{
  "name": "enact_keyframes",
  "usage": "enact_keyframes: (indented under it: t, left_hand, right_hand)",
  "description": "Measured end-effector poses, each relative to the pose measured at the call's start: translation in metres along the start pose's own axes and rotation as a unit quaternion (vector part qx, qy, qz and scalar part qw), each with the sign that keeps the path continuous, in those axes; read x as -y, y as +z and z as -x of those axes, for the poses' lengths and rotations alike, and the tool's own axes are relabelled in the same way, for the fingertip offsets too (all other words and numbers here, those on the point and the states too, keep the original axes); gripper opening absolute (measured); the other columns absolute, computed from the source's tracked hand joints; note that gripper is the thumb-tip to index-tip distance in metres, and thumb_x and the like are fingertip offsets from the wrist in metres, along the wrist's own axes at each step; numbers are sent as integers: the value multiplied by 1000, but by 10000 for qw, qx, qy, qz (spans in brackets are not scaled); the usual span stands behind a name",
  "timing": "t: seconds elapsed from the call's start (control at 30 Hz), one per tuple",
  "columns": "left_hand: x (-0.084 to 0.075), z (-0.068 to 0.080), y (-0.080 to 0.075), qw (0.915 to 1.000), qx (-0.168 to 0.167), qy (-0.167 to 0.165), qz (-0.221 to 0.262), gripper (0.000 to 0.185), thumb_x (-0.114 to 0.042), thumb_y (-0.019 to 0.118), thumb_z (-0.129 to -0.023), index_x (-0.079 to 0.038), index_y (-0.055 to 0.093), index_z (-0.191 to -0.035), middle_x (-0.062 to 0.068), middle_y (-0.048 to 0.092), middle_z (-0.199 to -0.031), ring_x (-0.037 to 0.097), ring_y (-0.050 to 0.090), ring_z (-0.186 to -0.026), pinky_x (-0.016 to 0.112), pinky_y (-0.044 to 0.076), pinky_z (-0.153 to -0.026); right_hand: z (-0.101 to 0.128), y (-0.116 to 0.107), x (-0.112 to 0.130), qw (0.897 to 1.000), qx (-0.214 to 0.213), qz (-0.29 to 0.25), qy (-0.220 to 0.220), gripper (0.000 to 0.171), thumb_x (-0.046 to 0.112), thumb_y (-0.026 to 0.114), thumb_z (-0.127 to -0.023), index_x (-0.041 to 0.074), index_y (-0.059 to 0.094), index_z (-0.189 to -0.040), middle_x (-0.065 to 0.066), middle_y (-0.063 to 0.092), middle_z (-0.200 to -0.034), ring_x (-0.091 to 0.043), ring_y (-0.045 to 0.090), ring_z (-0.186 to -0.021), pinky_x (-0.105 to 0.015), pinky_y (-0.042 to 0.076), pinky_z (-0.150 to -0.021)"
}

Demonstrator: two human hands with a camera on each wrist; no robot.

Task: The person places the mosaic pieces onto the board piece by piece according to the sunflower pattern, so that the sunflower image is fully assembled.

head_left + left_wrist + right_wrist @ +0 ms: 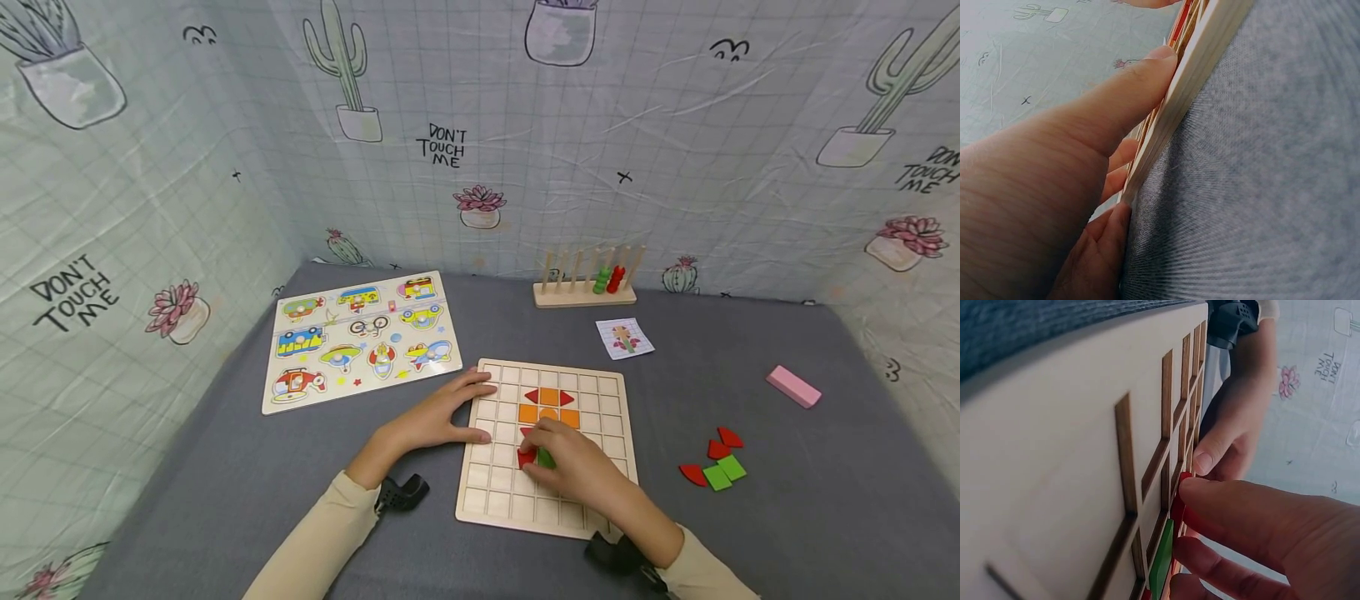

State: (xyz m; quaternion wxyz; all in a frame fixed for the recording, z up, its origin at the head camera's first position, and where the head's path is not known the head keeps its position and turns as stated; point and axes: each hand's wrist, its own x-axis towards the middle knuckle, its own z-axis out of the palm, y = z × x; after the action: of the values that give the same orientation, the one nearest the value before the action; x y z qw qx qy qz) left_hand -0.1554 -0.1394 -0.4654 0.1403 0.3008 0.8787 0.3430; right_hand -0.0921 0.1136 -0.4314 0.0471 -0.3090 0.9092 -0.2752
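A square wooden grid board (495, 500) lies on the grey cloth. My left hand (435, 415) rests on its left edge, thumb and fingers spread over the rim; in the left wrist view the thumb (1138, 81) lies straight along the edge. Over the board's middle, my right hand (576, 460) pinches a red piece (524, 459) between thumb and fingers. Beside that piece sits a green piece (546, 458), partly hidden by the fingers. Farther up the grid are orange squares (550, 397) and red triangles (532, 397). An orange round piece is partly covered by the hand.
Loose red pieces (693, 475) and green squares (717, 477) lie right of the board. A pattern card (625, 338), a pink block (793, 387) and a peg stand (585, 295) with green and red beads are farther off. Back left lies a vehicle puzzle (360, 342).
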Motion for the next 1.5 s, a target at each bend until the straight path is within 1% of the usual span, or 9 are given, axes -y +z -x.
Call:
enact_keyframes:
  t: [0.27, 0.57, 0.77, 0.9, 0.97, 1.17, 1.3, 1.5]
  left_hand:
    - [0, 0, 0, 10000, 3, -35, 32, 73, -38, 77, -84, -15, 46, -146, 4, 29, -158, 25, 12, -150, 48, 23, -117]
    - [0, 0, 0, 10000, 21, -49, 53, 73, -39, 77, -84, -16, 46, -146, 2, 27, -159, 23, 11, -150, 48, 23, -117]
    - [0, 0, 1, 9999, 14, -70, 77, 73, -41, 76, -84, -17, 46, -146, 1, 28, -158, 24, 12, -150, 49, 23, -117]
    - [0, 0, 1, 10000, 3, -25, 57, 73, -41, 76, -84, -17, 46, -146, 2, 28, -158, 24, 12, -150, 50, 24, -116]
    - [-1, 0, 0, 10000, -2, 2, 44, 72, -40, 77, -84, -16, 46, -146, 3, 28, -158, 24, 12, -150, 50, 24, -116]
    - [-3, -1, 0, 9999, -17, 83, 58, 71, -36, 78, -84, -14, 47, -145, 5, 29, -158, 26, 14, -149, 49, 22, -117]
    - [-3, -1, 0, 9999, 8, 33, 113, 72, -36, 78, -84, -14, 47, -145, 5, 28, -158, 26, 14, -150, 49, 22, -117]
    - [-2, -1, 0, 10000, 28, -19, 91, 73, -37, 78, -84, -15, 47, -145, 4, 28, -158, 25, 13, -150, 49, 22, -117]
  right_hand:
    - [-3, 2, 1, 9999, -59, 142, 57, 12, 12, 79, -81, 11, 70, -89, 3, 57, -86, -10, 51, -73, -26, 47, -65]
    - [-6, 0, 2, 10000, -2, 65, 10, 11, 8, 78, -82, 11, 69, -89, 3, 60, -86, -11, 54, -77, -29, 50, -69]
    - [-6, -1, 0, 10000, 49, 28, 4, 10, 11, 77, -83, 12, 70, -90, 4, 60, -87, -12, 54, -79, -29, 50, -71]
    - [-3, -5, -2, 9999, -44, 59, 77, 9, 14, 76, -84, 12, 71, -91, 4, 60, -89, -13, 55, -81, -29, 51, -72]
    - [-1, -8, -3, 9999, -127, 65, 85, 10, 13, 77, -83, 11, 72, -92, 3, 61, -91, -13, 56, -82, -30, 51, -73]
    - [10, -20, -15, 9995, -297, -90, 76, 8, 8, 76, -83, 10, 71, -90, 1, 63, -91, -10, 56, -76, -24, 50, -67]
    - [18, -28, -25, 9987, -397, -191, 255, 8, 8, 76, -83, 11, 71, -88, 3, 62, -88, -8, 54, -72, -23, 49, -64]
    - [33, -40, -41, 9956, -530, -376, 671, 7, 8, 75, -85, 12, 72, -90, 4, 63, -90, -8, 49, -70, -22, 45, -58]
